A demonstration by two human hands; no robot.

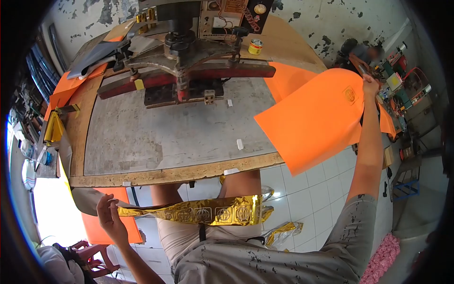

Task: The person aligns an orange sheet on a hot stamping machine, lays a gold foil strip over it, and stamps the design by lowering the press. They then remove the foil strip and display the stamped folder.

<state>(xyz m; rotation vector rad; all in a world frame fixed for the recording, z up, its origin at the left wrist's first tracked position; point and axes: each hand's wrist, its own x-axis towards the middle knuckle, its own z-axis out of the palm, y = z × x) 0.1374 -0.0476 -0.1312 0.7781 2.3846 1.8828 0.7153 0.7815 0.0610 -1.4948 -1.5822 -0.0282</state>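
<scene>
press (179, 49) cut off above, orange sheet (309, 118) emblem (350, 94) too small, distant person (361, 51) blurred

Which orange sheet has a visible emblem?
The orange sheet held up in the right hand: it bears a dark emblem near its upper right. The upper-left orange piece and lower-left orange piece show none.

Upper body: grey, short-sleeved shirt (222, 265), irregular dark flecks scattered over the front and over the right sleeve (352, 225), which ends above the elbow. Lower body: light beige shorts (172, 239); a narrow dark strip (202, 233), nature unclear, lies at the front of the waist. Left hand (111, 217) and right hand (370, 86) bare.
</scene>
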